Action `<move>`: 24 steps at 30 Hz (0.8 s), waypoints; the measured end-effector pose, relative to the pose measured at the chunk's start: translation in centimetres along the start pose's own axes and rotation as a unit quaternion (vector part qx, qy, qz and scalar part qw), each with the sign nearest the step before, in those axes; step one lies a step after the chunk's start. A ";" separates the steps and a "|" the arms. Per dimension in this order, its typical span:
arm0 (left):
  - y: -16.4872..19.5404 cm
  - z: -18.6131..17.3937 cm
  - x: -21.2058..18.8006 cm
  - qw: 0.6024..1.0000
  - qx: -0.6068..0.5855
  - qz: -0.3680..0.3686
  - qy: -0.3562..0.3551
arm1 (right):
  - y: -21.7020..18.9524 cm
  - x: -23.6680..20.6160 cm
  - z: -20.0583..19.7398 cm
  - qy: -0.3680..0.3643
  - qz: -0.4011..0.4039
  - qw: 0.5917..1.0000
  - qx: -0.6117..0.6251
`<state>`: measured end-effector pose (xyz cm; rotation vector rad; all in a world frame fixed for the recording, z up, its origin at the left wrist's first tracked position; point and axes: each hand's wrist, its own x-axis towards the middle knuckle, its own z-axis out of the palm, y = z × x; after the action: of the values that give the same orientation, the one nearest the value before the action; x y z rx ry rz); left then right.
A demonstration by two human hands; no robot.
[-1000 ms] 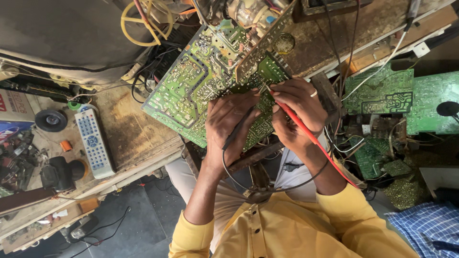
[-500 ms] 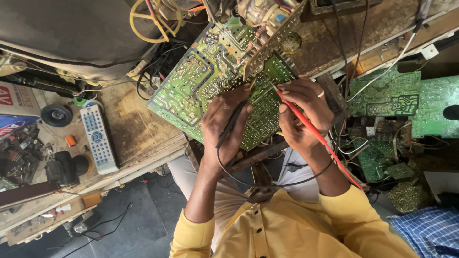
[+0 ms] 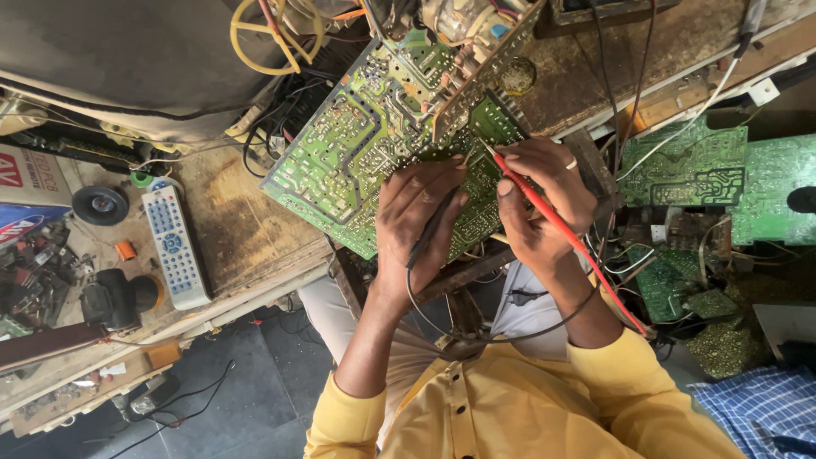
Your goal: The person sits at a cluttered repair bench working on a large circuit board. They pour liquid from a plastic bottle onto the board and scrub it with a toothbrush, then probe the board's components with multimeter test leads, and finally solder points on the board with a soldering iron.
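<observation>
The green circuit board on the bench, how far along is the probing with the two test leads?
Done: the green circuit board lies solder side up, tilted on the bench. In hand: the left hand holds a black probe against the board, and the right hand holds a red probe with its tip on the board's solder side. Left: most of the board lies outside the probes; more boards lie to the right.

Worn wood bench (image 3: 242,234) carries remote (image 3: 174,246), black spool (image 3: 99,205), green PCB (image 3: 382,144), orange cap (image 3: 126,250), misc. parts.
</observation>
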<state>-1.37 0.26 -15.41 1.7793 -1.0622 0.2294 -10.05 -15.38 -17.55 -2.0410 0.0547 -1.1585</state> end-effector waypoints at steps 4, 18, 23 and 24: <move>0.0 0.1 0.0 1.000 0.005 0.001 0.006 | -0.1 0.0 0.0 -0.003 0.001 1.000 -0.005; -0.2 0.5 -0.2 1.000 0.025 -0.001 0.002 | -0.2 0.3 0.0 -0.002 -0.008 1.000 -0.005; -0.1 0.5 -0.3 0.999 0.032 -0.008 -0.001 | -0.5 0.4 -0.1 -0.008 -0.009 1.000 -0.002; -0.1 0.5 -0.3 0.999 0.034 -0.009 -0.001 | -0.6 0.5 -0.1 -0.010 -0.009 1.000 0.000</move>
<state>-1.65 -0.02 -15.86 1.8492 -1.0503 0.2541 -10.02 -15.21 -16.79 -2.0574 0.0271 -1.1483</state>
